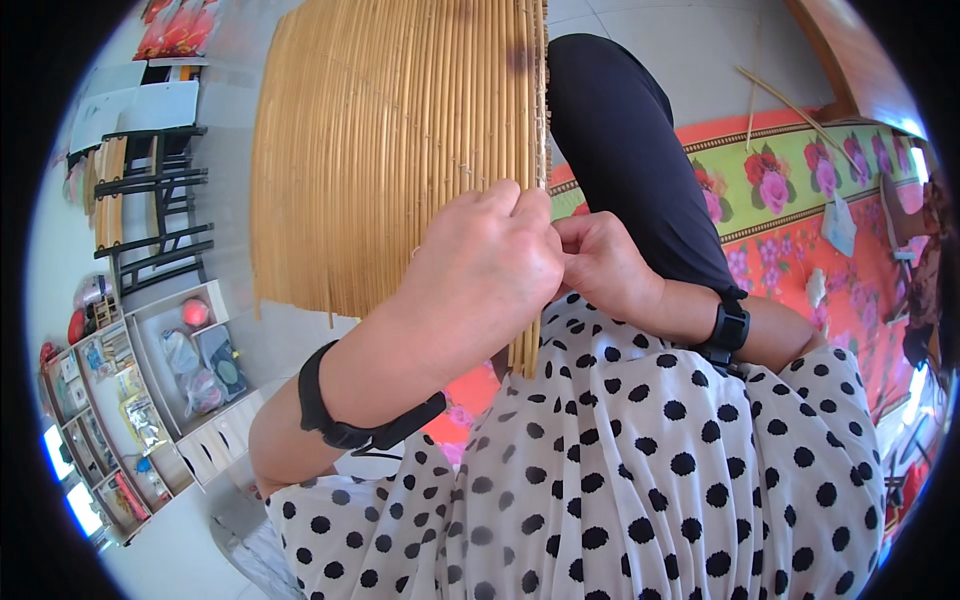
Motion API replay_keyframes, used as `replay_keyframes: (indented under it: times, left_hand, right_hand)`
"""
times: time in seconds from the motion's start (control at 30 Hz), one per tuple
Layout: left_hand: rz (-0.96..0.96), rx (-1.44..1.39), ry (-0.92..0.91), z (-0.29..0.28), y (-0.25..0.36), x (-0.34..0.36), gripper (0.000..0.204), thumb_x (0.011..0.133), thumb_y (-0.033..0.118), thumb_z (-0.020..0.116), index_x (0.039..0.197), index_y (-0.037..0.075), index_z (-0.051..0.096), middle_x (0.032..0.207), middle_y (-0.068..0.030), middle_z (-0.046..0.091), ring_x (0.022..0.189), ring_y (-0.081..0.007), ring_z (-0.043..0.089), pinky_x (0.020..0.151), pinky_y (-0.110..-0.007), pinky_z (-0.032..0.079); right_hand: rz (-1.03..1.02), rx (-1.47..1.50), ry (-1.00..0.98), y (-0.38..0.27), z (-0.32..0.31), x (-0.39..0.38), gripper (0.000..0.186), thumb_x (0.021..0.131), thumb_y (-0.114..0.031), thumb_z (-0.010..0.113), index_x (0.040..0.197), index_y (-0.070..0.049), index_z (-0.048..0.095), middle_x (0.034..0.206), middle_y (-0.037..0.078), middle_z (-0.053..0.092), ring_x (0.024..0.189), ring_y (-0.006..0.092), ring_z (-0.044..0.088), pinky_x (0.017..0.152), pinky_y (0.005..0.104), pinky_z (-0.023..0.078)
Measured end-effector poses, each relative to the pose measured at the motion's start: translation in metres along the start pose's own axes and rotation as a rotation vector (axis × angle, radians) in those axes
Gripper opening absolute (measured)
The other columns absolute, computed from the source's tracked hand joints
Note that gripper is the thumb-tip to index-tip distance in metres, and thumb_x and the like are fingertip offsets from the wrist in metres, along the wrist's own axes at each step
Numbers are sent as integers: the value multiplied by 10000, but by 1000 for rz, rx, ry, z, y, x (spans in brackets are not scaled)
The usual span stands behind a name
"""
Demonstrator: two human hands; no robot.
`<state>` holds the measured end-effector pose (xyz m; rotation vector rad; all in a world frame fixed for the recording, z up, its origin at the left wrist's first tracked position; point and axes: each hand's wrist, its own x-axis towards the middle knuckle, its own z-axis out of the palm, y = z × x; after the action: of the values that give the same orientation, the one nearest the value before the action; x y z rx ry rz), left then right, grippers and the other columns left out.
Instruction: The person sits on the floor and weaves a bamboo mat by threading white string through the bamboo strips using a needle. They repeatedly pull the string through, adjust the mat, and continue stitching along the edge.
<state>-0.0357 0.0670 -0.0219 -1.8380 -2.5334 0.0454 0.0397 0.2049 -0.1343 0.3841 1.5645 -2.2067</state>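
Note:
A mat of thin tan reed or bamboo strips [370, 140] lies in front of me, stitched with fine thread across the strips and along its right edge. My left hand [485, 250] is closed over that edge near the lower end, fingers curled onto the strips, with several longer strips showing below it. Against it, just to the right, my right hand [610, 260] is pinched, its fingertips partly hidden by my left hand; what it holds is too small to make out.
My dark-trousered leg [630, 140] is beside the mat. Beyond are a floral floor covering [790, 270] with loose sticks [790, 105], a wooden furniture edge [840, 50], stacked folding stools [150, 215] and a compartmented shelf [140, 420] holding small items at left.

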Motion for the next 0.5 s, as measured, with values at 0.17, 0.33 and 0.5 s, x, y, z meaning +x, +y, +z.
replay_keyframes:
  times: [0.17,0.33,0.5]
  left_hand:
    - [-28,28,-49,-16,-6,-3,100,703,107,688,756,74,610,799,-63,554,804,-226,633,642,-353,535]
    - [-51,41,-240,-47,-13,-1,119,734,94,681,802,71,586,750,-71,600,740,-261,673,622,-386,538]
    - [-47,60,-351,-52,-11,6,123,753,81,677,826,61,579,728,-84,619,726,-285,697,603,-407,546]
  right_hand:
    - [2,2,-23,-7,0,-1,305,958,-173,739,751,35,658,709,45,686,629,96,694,576,252,589]
    - [17,-5,-20,-14,0,-5,305,953,-188,746,766,42,671,714,51,692,622,99,691,567,252,585]
    - [5,-4,-17,-14,1,-5,289,954,-189,741,794,45,687,724,58,696,620,98,691,566,251,585]
